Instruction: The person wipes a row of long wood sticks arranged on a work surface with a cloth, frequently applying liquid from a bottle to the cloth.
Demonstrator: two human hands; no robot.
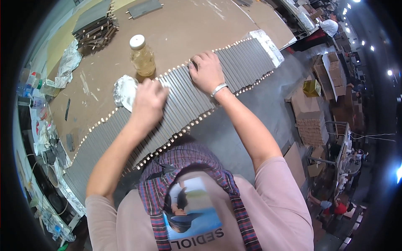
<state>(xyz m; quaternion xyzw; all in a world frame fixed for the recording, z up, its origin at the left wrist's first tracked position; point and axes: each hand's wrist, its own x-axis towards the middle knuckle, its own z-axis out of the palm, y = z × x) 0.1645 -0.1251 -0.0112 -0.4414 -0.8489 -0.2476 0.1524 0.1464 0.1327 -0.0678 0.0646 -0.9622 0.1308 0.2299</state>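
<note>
The row of grey slats (176,100) lies side by side under both of your hands, running from low on your left to the far upper right across the brown worktable (184,29). Pale dowel tips stick out along both long edges of the row.

Your left hand (147,101) rests on the slats with the fingers curled down, pressing a crumpled white-grey rag (124,91) that lies partly on the slats and partly on the table. The hand is closed around the near part of the rag; the exact finger grip is hidden by the back of the hand.

Your right hand (206,72) lies palm down on the slats to the right of the left hand, well apart from it. Its fingers are bent, with the tips at the far edge of the row. It holds nothing that you can see. A silver bracelet (219,88) sits on that wrist.

Just beyond your left hand, a clear bottle of yellowish liquid (142,57) with a white cap stands upright on the table, just beside the far edge of the slats.

Further beyond and to the left of your left hand, a stack of dark slat panels (95,26) sits on the table. At the far right end of the row, past your right hand, a white wrapped strip (267,47) closes the slats off.
</note>
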